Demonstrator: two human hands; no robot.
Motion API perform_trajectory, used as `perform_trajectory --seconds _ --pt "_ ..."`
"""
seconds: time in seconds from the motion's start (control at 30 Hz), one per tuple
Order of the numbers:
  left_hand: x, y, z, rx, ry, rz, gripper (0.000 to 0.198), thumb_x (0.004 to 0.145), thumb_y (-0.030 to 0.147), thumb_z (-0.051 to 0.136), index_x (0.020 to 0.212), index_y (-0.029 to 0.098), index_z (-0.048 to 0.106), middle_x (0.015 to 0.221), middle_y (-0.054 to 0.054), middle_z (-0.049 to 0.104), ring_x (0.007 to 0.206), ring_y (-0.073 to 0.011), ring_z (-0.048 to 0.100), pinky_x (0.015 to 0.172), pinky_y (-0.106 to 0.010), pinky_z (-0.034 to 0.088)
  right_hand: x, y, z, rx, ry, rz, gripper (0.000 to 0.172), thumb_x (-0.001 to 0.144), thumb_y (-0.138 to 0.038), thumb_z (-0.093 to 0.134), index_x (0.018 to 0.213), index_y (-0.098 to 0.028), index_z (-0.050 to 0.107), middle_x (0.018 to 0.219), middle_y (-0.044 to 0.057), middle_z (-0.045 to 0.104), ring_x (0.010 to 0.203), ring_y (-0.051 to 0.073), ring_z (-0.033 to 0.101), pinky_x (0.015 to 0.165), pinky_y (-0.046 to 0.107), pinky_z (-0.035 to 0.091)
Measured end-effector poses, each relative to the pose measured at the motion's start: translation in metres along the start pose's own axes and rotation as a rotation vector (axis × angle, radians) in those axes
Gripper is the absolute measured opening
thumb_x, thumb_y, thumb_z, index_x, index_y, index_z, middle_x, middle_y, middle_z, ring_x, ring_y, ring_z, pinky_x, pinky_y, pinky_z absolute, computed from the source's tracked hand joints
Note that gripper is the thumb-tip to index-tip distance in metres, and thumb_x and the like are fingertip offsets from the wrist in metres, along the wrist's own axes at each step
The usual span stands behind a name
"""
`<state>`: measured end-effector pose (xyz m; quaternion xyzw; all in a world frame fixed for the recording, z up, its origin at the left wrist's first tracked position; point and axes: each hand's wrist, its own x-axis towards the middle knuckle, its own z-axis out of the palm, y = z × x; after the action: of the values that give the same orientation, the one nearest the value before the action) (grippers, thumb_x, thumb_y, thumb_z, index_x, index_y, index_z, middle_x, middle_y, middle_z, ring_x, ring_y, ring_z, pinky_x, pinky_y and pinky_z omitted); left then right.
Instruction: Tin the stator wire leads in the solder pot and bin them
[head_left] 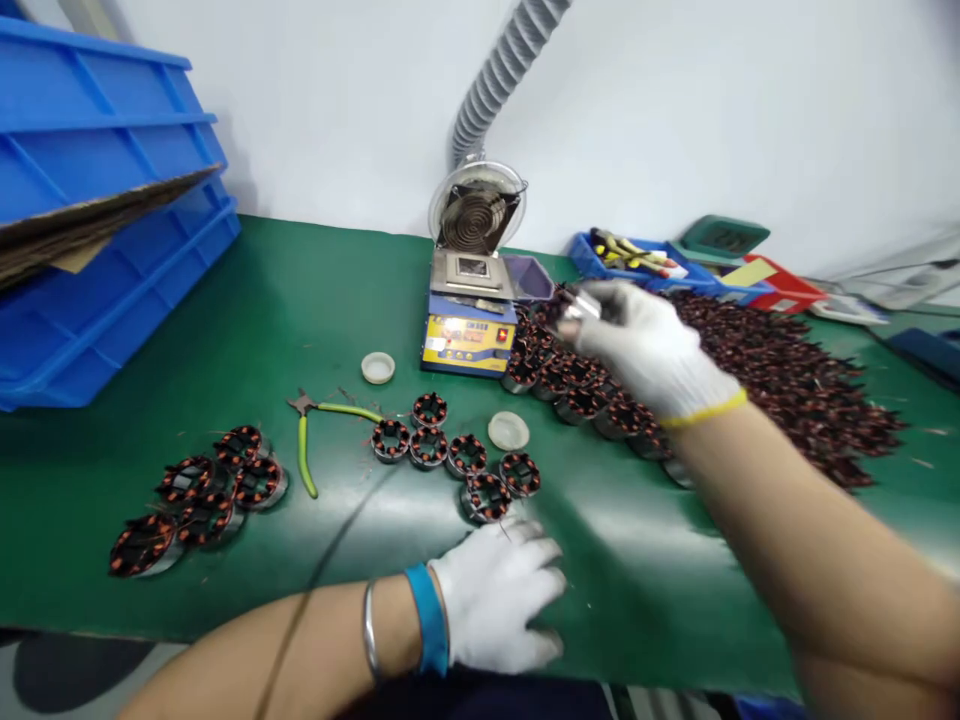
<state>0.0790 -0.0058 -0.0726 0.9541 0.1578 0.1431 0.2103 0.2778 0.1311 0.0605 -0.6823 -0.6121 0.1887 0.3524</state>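
My left hand (501,598), in a white glove, lies over the green table near its front edge with its fingers spread and nothing seen in them. Just beyond its fingertips sits a wire-wound motor stator (486,497), one of a small group. My right hand (637,335), also gloved, is closed around a motor stator (585,304), whose shiny metal side shows; blur hides its detail. It is above rows of similar stators (581,402) beside the solder pot (469,335). Further left lie green-handled cutters (306,445) and another cluster of stators (206,515).
Blue crates (112,200) with cardboard are stacked at the left. Behind the solder pot rises a grey duct hose (506,70). Two small white dishes stand in front. A large heap of dark parts (795,385) spreads at right, with a blue tool tray (637,260) behind.
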Motion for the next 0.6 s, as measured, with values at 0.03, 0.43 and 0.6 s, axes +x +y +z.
perform_trajectory --seconds 0.03,0.43,0.6 --pt "0.000 0.001 0.000 0.012 -0.005 0.009 0.042 0.086 0.049 0.063 0.105 0.013 0.069 0.122 -0.015 0.068 0.118 -0.0334 0.060 0.111 -0.044 0.042 -0.026 0.018 0.003 0.093 -0.030 0.055 0.067 0.070 -0.040 0.076 0.130 -0.015 0.058 0.103 0.008 0.071 0.092 0.022 0.068 0.088 0.040 0.057" --pt "-0.003 0.013 -0.004 0.103 -0.052 0.004 0.048 0.090 0.047 0.061 0.119 0.009 0.063 0.136 -0.020 0.060 0.128 -0.0376 0.054 0.115 -0.049 0.037 -0.149 0.099 0.052 -0.177 -0.011 -0.070 0.035 0.082 -0.039 0.063 0.113 -0.021 0.060 0.138 0.015 0.060 0.126 0.028 0.062 0.105 0.048 0.053" --pt "-0.003 0.013 -0.003 0.089 -0.081 0.007 0.054 0.090 0.047 0.061 0.128 0.009 0.060 0.134 -0.021 0.060 0.131 -0.0386 0.051 0.118 -0.054 0.034 -0.165 0.074 0.032 -0.423 -0.078 -0.450 0.047 0.094 -0.042 0.053 0.133 -0.017 0.058 0.132 0.016 0.063 0.137 0.034 0.048 0.117 0.059 0.035"
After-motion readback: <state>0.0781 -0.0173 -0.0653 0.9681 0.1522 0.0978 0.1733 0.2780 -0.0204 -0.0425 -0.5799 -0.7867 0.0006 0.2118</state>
